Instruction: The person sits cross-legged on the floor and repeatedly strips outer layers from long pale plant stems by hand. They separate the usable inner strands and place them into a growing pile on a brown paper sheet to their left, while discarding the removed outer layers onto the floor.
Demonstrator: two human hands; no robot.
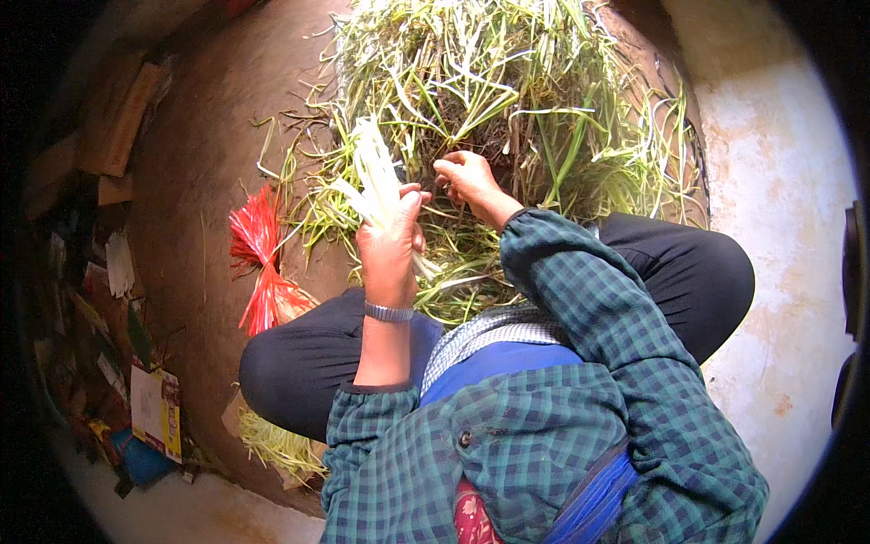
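Note:
A small bunch of pale, whitish-green stalks [373, 168] stands tilted upward in my left hand [391, 240], whose fingers are wrapped round it. My right hand [469, 184] is just to the right, at the near side of a big heap of green and yellowish leafy stalks [489, 63]. Its thumb and fingers are pinched together; what they hold, if anything, is too small to make out. Brown, root-like strands [521, 140] show in the heap beside that hand. More loose green stalks [462, 295] lie below my hands, between my knees.
A tied bundle of red plastic strips [258, 263] lies left of my left knee. Yellowish-green cuttings [276, 444] are behind that knee. Cardboard [131, 118] and a printed carton piece [156, 408] lie among litter at far left. A pale wall or floor strip [770, 227] runs along the right.

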